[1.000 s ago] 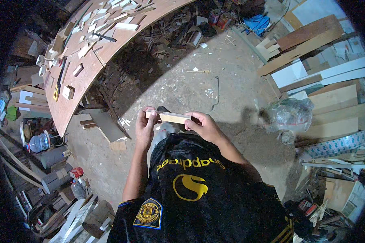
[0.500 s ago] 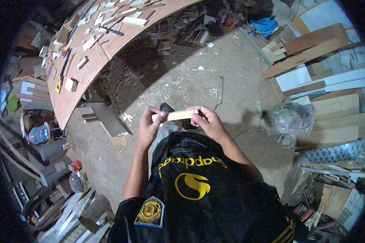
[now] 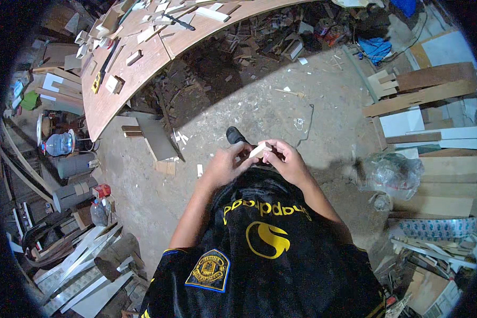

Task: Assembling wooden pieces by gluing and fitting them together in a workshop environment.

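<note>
A short pale wooden strip (image 3: 259,150) is held in front of my body, tilted up toward its right end. My left hand (image 3: 226,162) has its fingers closed around the lower left end, which they partly cover. At the other end, my right hand (image 3: 286,158) pinches the strip between thumb and fingers. Just beyond the hands, a dark shoe (image 3: 235,134) shows on the floor.
A wooden worktable (image 3: 103,114) at the upper left bears scattered wood offcuts and a yellow-handled tool (image 3: 97,82). Boards (image 3: 434,95) lean at the right, by a clear plastic bag (image 3: 395,175). Scrap strips (image 3: 90,265) pile up at the lower left.
The strip has swung from nearly level to tilted and looks shorter. My hands are closer together, and the left hand covers more of it. The whole view has shifted a little.
</note>
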Action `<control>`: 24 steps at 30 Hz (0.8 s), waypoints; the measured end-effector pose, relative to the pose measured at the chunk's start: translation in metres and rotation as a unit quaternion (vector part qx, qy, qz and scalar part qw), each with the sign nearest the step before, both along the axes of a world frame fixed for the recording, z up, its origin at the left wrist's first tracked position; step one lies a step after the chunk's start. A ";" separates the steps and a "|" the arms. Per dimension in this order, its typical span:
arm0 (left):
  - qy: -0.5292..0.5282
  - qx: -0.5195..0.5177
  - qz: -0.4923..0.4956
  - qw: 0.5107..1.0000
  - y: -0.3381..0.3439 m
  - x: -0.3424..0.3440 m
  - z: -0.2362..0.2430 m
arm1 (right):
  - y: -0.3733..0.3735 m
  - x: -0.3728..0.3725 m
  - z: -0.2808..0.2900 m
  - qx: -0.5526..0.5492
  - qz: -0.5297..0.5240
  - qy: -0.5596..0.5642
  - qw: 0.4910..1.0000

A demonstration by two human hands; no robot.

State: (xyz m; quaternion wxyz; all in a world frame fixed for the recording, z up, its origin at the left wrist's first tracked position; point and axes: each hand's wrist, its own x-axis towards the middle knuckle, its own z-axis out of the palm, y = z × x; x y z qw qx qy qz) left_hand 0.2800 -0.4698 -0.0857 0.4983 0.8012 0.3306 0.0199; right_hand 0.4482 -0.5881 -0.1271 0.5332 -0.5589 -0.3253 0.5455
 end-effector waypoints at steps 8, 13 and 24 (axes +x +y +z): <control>-0.037 -0.043 -0.005 0.998 -0.006 0.003 -0.008 | -0.002 0.005 0.002 0.000 0.027 0.054 0.998; -0.016 -0.047 -0.002 0.999 -0.009 0.012 -0.008 | 0.000 0.005 0.017 -0.012 -0.075 -0.101 0.992; -0.024 -0.070 -0.015 0.997 -0.010 0.019 -0.005 | 0.002 0.009 0.017 0.098 -0.128 -0.344 0.925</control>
